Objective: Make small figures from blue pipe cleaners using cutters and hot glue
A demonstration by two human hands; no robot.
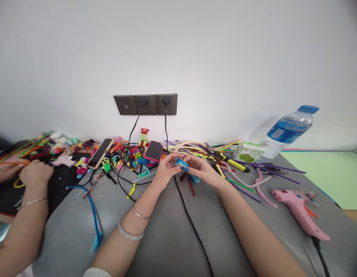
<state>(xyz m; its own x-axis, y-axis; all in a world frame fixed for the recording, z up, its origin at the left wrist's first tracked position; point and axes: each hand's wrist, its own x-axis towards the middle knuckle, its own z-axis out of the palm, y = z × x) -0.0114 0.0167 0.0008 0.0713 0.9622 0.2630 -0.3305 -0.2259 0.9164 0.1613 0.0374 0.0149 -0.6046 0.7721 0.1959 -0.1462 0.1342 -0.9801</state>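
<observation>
Both hands meet over the middle of the table. My left hand (167, 169) is closed, its fingertips pinching a small blue pipe-cleaner piece (181, 163) from the left. From the right, the fingers of my right hand (199, 167) are closed on the same piece. Fingers cover much of it, so its full shape is hidden. Just beneath the hands lie dark red pipe-cleaner bits (191, 187). A phone with a pink case (153, 151) lies just behind my left hand, and yellow-handled pliers (234, 162) lie beyond my right.
A pink glue gun (301, 211) lies at right, near a tilted water bottle (289, 129) and a green-and-white carton (247, 152). A black cable (192, 220) crosses the grey table. At left, a co-worker's hands (35, 175) work beside another phone (101, 153) and pipe-cleaner figures.
</observation>
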